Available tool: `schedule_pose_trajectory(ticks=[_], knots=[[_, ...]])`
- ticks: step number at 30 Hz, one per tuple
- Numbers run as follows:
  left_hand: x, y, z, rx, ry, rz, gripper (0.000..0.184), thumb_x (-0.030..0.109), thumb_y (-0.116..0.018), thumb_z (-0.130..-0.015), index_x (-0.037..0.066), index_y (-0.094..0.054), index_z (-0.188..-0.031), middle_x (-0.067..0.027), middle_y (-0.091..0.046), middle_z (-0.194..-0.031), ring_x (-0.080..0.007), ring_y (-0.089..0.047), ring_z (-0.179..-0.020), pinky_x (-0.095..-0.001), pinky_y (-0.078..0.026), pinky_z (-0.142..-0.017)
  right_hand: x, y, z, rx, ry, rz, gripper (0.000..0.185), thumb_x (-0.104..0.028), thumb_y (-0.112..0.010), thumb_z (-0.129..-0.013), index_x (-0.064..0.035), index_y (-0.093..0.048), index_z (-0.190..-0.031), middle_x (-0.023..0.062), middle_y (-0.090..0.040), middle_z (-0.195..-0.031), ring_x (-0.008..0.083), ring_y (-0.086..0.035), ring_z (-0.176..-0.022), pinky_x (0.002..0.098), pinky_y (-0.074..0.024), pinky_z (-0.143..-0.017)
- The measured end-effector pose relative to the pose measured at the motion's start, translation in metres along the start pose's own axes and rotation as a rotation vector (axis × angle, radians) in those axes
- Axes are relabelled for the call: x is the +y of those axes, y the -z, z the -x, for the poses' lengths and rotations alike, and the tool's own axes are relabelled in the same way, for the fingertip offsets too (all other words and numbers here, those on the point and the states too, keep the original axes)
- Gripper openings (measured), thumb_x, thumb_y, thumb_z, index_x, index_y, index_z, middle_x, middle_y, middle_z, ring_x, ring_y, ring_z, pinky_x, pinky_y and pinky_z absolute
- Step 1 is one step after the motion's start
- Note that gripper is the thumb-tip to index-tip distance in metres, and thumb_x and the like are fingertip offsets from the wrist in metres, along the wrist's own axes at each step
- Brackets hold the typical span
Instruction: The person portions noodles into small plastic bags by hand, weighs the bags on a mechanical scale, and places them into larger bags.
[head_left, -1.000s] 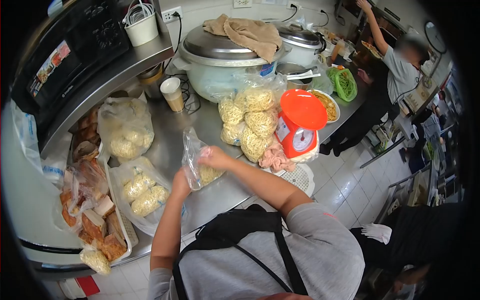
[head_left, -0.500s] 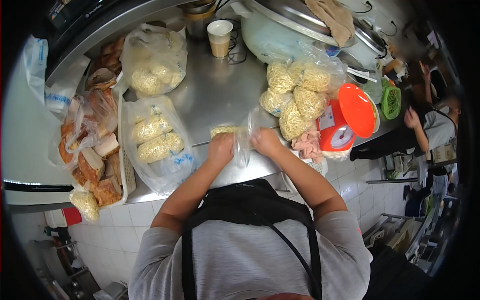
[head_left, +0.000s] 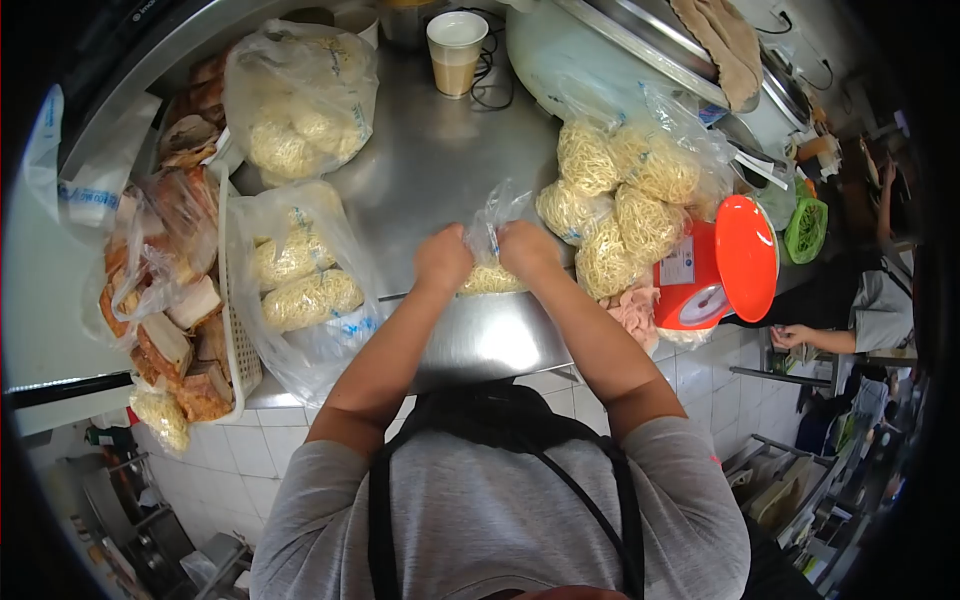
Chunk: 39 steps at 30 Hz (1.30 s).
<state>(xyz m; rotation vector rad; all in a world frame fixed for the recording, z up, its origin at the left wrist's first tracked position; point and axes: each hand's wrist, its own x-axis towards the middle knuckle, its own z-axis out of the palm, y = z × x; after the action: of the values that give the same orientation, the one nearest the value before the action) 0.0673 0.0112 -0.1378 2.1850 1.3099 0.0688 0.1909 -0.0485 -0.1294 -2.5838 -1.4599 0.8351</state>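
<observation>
One clear plastic bag of pale yellow noodles (head_left: 491, 280) is positioned near the front of the shiny steel tabletop (head_left: 430, 165), between two bare hands. Its gathered upper film is gripped by the left hand (head_left: 445, 257) and the right hand (head_left: 527, 252), both with fingers curled closed; the filled part is seen just below them. Contact of the bag with the tabletop cannot be told.

To the right: at least five bagged noodle bundles (head_left: 650, 222) are piled together, beside one red weighing scale with a round dial (head_left: 747, 258). To the left: two large translucent plastic bags are placed, one behind (head_left: 300, 100), one in front (head_left: 310, 350); at least two noodle bundles are counted in the front one. Farther left, one white perforated plastic basket (head_left: 240, 345) is filled with browned chunks (head_left: 163, 345), exact count obscured. One paper cup (head_left: 457, 55) is noted at the back.
</observation>
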Motion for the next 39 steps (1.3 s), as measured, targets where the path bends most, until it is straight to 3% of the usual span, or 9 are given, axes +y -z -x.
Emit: schedule_pose_trajectory(ticks=[5,8,14,17,20,25,28,32,39], knots=[[-0.006,-0.009,-0.005,0.140,-0.058,0.007,0.015,0.010,-0.049,-0.072,0.004,-0.056,-0.083,-0.0180,-0.060,-0.084,-0.0345,-0.057,-0.080,-0.0419,-0.044,-0.070,-0.004,-0.009,-0.003,0.286,0.028,0.072,0.031,-0.027,-0.041,-0.083,-0.0038,-0.062,-0.083,0.0153,-0.061,-0.094,0.0282,-0.059,-0.087,0.0411,-0.0451,-0.072],[-0.020,-0.021,0.000,0.410,-0.283,-0.082,0.018,0.020,-0.054,-0.074,0.003,-0.055,-0.078,-0.0159,-0.061,-0.082,-0.0299,-0.059,-0.077,-0.0390,-0.044,-0.070,0.004,-0.024,0.001,0.475,0.122,0.035,0.034,-0.029,-0.040,-0.084,-0.0015,-0.060,-0.080,0.0164,-0.061,-0.087,0.0295,-0.059,-0.081,0.0428,-0.0451,-0.069],[-0.037,-0.022,0.035,0.054,-0.270,-0.089,0.045,0.050,-0.059,-0.070,0.005,-0.057,-0.071,-0.0114,-0.060,-0.067,-0.0324,-0.058,-0.066,-0.0399,-0.041,-0.071,0.026,-0.045,0.028,0.224,0.207,-0.147,0.032,-0.029,-0.041,-0.085,-0.0029,-0.059,-0.078,0.0174,-0.057,-0.068,0.0336,-0.056,-0.064,0.0456,-0.0440,-0.064],[-0.038,-0.013,0.043,0.192,-0.501,-0.120,0.043,0.049,-0.062,-0.065,0.007,-0.055,-0.068,-0.0075,-0.057,-0.062,-0.0287,-0.055,-0.062,-0.0371,-0.039,-0.068,0.022,-0.037,0.046,0.379,0.341,-0.112,0.023,-0.025,-0.049,-0.080,-0.0045,-0.059,-0.077,0.0173,-0.058,-0.072,0.0337,-0.056,-0.066,0.0439,-0.0446,-0.065],[-0.039,0.004,0.033,0.540,-0.856,-0.028,0.023,0.033,-0.062,-0.066,0.012,-0.052,-0.065,-0.0026,-0.054,-0.063,-0.0212,-0.053,-0.070,-0.0350,-0.035,-0.068,0.024,-0.024,0.061,0.586,0.521,-0.027,0.014,-0.018,-0.057,-0.071,-0.0064,-0.060,-0.078,0.0157,-0.060,-0.081,0.0319,-0.056,-0.071,0.0399,-0.0454,-0.069],[-0.054,-0.008,0.053,0.556,-0.992,-0.167,0.016,0.027,-0.061,-0.065,0.014,-0.051,-0.064,-0.0006,-0.050,-0.067,-0.0183,-0.047,-0.076,-0.0342,-0.032,-0.069,0.039,-0.050,0.091,0.705,0.722,-0.273,0.011,-0.010,-0.060,-0.064,-0.0065,-0.062,-0.074,0.0105,-0.061,-0.084,0.0290,-0.057,-0.073,0.0348,-0.0465,-0.070],[-0.063,-0.022,0.080,0.522,-0.936,-0.026,0.016,0.025,-0.060,-0.067,0.013,-0.052,-0.062,-0.0022,-0.052,-0.066,-0.0197,-0.048,-0.073,-0.0349,-0.034,-0.067,0.034,-0.066,0.104,0.626,0.559,-0.404,0.009,-0.011,-0.058,-0.069,-0.0035,-0.062,-0.070,0.0120,-0.061,-0.078,0.0308,-0.058,-0.071,0.0366,-0.0471,-0.067],[-0.058,-0.026,0.078,0.450,-0.576,0.243,0.019,0.022,-0.058,-0.072,0.008,-0.054,-0.058,-0.0071,-0.054,-0.061,-0.0258,-0.051,-0.067,-0.0381,-0.038,-0.062,0.016,-0.025,0.074,0.098,0.061,-0.083,0.042,-0.035,-0.043,-0.084,0.0006,-0.062,-0.074,0.0163,-0.061,-0.079,0.0332,-0.058,-0.077,0.0385,-0.0469,-0.068],[-0.065,-0.022,0.063,0.285,-0.205,0.073,0.020,0.025,-0.056,-0.074,0.005,-0.061,-0.074,-0.0114,-0.057,-0.072,-0.0308,-0.052,-0.076,-0.0411,-0.040,-0.067,-0.002,-0.014,0.033,0.047,-0.080,-0.041,0.044,-0.040,-0.039,-0.084,-0.0015,-0.059,-0.093,0.0178,-0.060,-0.092,0.0316,-0.057,-0.088,0.0400,-0.0445,-0.076]])
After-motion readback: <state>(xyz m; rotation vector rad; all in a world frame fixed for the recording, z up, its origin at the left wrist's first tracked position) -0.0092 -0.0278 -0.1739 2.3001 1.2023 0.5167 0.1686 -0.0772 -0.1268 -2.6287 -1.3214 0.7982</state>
